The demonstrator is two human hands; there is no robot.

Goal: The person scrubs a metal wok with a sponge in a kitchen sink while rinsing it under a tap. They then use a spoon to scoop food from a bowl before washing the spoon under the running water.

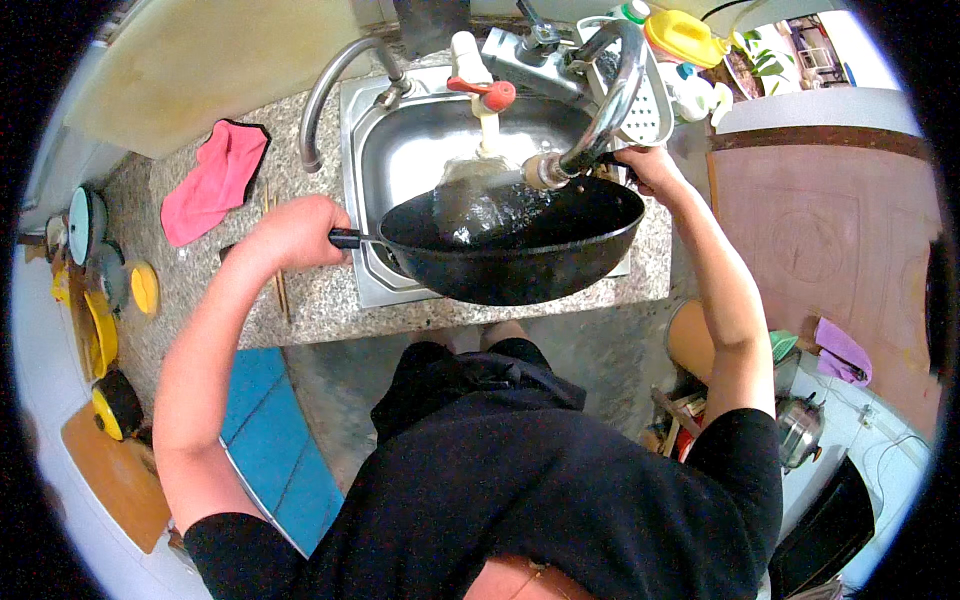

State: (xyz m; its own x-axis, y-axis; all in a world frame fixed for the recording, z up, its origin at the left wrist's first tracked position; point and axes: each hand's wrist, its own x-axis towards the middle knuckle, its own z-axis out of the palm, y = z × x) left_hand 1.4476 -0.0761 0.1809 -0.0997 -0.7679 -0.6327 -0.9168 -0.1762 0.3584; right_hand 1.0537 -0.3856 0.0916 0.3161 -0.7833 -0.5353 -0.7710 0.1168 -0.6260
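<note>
A black wok is held tilted over the front of the stainless-steel sink, its far rim lower than its near rim. My left hand is closed around its black handle on the left. On the right, my right hand grips the wok's far-side handle, mostly covered by the fingers. A curved metal faucet arches over the wok, and water runs from its nozzle. Water glistens inside the wok and spreads over its far rim into the basin.
Behind the sink stand a white tap with a red lever and a second metal faucet. A pink cloth and chopsticks lie on the granite counter. A white perforated basket and a yellow jug are at the back right.
</note>
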